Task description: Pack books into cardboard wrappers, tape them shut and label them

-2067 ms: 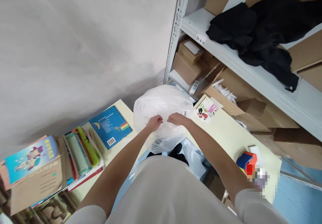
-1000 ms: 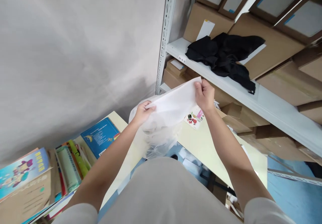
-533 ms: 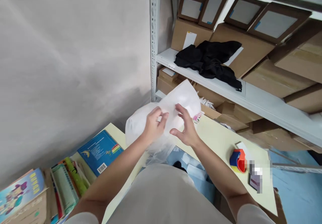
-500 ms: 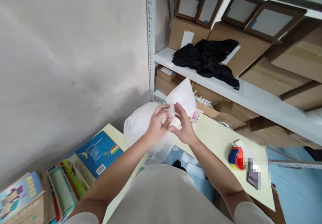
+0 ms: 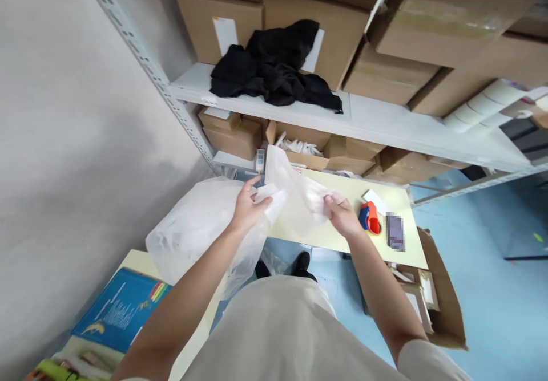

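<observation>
A thin, translucent white plastic bag (image 5: 295, 198) is stretched between my hands over the table. My left hand (image 5: 247, 209) grips its left side, thumb across a whiter folded part and index finger raised. At the right, bunched plastic is pinched between the thumb and fingers of my right hand (image 5: 346, 219). Behind my left hand and forearm sits a big, bulky clear plastic sack (image 5: 192, 215); its contents are too blurred to make out.
The pale yellow table (image 5: 342, 184) bears an orange and blue tape dispenser (image 5: 370, 218) and a blurred-out phone (image 5: 394, 232). Shelves ahead hold cardboard boxes (image 5: 308, 39) and black cloth (image 5: 278, 67). A blue book (image 5: 120, 307) lies at left. An open carton (image 5: 445, 295) stands at right.
My hands have moved apart, the right one going rightward, and the white plastic bag is now spread between them. The view has swung to the right.
</observation>
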Demonstrator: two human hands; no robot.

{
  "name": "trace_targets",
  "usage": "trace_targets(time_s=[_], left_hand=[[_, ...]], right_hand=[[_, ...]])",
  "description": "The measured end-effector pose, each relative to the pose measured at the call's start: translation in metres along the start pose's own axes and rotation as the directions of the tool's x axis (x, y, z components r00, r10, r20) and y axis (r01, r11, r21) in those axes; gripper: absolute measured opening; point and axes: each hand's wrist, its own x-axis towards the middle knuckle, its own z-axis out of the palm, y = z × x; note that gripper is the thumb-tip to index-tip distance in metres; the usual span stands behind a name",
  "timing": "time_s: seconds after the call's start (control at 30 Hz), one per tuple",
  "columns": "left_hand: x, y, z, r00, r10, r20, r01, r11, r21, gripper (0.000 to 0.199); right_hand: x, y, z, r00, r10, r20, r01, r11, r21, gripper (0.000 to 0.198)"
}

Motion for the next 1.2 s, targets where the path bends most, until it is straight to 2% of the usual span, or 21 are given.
trace_targets(time_s=[0.1, 0.2, 0.23, 0.3, 0.37, 0.47, 0.57, 0.67, 0.73, 0.8, 0.83, 0.9, 0.97, 1.0, 1.03, 1.1, 1.2], left_hand=[[0.029, -0.019, -0.002, 0.999, 0.014, -0.034, -0.006, 0.973, 0.231, 0.066], [0.059, -0.04, 0.004, 0.998, 0.052, -0.021, -0.034, 0.864, 0.502, 0.067], [0.066, -0.047, 0.01, 0.997, 0.079, 0.004, -0.066, 0.808, 0.585, 0.067], [0.075, -0.06, 0.026, 0.994, 0.089, 0.066, -0.109, 0.701, 0.705, 0.066], [0.078, -0.073, 0.046, 0.994, 0.027, 0.103, -0.098, 0.624, 0.775, 0.067], [0.074, -0.091, 0.071, 0.991, -0.1, 0.093, -0.031, 0.499, 0.866, 0.07], [0.069, -0.109, 0.085, 0.982, -0.167, 0.091, -0.02, 0.387, 0.922, 0.073], [0.062, -0.122, 0.091, 0.986, -0.149, 0.076, -0.026, 0.31, 0.95, 0.074], [0.055, -0.126, 0.097, 0.996, -0.071, 0.045, -0.025, 0.258, 0.966, 0.07], [0.044, -0.129, 0.109, 0.999, -0.002, 0.04, -0.039, 0.205, 0.978, 0.067], [0.037, -0.131, 0.116, 0.997, 0.0, 0.072, -0.071, 0.182, 0.981, 0.068], [0.023, -0.137, 0.133, 0.975, -0.078, 0.208, -0.193, 0.163, 0.967, 0.072], [0.01, -0.148, 0.147, 0.913, -0.21, 0.351, -0.318, 0.176, 0.932, 0.074], [0.004, -0.155, 0.152, 0.884, -0.273, 0.379, -0.34, 0.18, 0.923, 0.076], [0.0, -0.162, 0.155, 0.87, -0.328, 0.368, -0.326, 0.175, 0.929, 0.079], [-0.005, -0.175, 0.156, 0.87, -0.413, 0.268, -0.228, 0.145, 0.963, 0.089], [-0.006, -0.188, 0.147, 0.852, -0.501, 0.153, -0.098, 0.135, 0.986, 0.1]], right_hand=[[0.002, 0.033, -0.075, 0.975, 0.042, -0.219, -0.108, 0.949, -0.297, 0.038], [0.007, 0.071, -0.128, 0.908, 0.017, -0.418, -0.282, 0.762, -0.583, 0.037], [0.009, 0.084, -0.139, 0.9, 0.007, -0.437, -0.32, 0.692, -0.647, 0.039], [0.013, 0.112, -0.153, 0.912, 0.0, -0.41, -0.332, 0.587, -0.738, 0.044], [0.018, 0.139, -0.159, 0.938, -0.016, -0.346, -0.287, 0.525, -0.801, 0.047], [0.025, 0.178, -0.164, 0.962, -0.043, -0.269, -0.227, 0.42, -0.879, 0.049], [0.031, 0.209, -0.171, 0.982, -0.035, -0.187, -0.164, 0.338, -0.927, 0.05], [0.031, 0.229, -0.175, 0.982, -0.132, -0.138, -0.087, 0.336, -0.938, 0.053], [0.028, 0.233, -0.172, 0.96, -0.239, -0.145, -0.051, 0.362, -0.931, 0.057], [0.022, 0.233, -0.162, 0.948, -0.291, -0.126, 0.001, 0.401, -0.916, 0.06], [0.019, 0.233, -0.156, 0.956, -0.281, -0.09, 0.038, 0.42, -0.907, 0.061], [0.012, 0.233, -0.142, 0.982, -0.188, 0.015, 0.099, 0.449, -0.888, 0.062], [0.006, 0.237, -0.131, 0.997, -0.028, 0.068, 0.073, 0.459, -0.885, 0.067], [0.003, 0.24, -0.128, 0.997, 0.055, 0.062, 0.03, 0.454, -0.89, 0.071], [0.0, 0.244, -0.127, 0.991, 0.127, 0.046, -0.016, 0.443, -0.896, 0.074], [-0.006, 0.254, -0.129, 0.976, 0.215, 0.017, -0.076, 0.419, -0.905, 0.079], [-0.015, 0.264, -0.138, 0.972, 0.236, 0.01, -0.089, 0.403, -0.911, 0.08]])
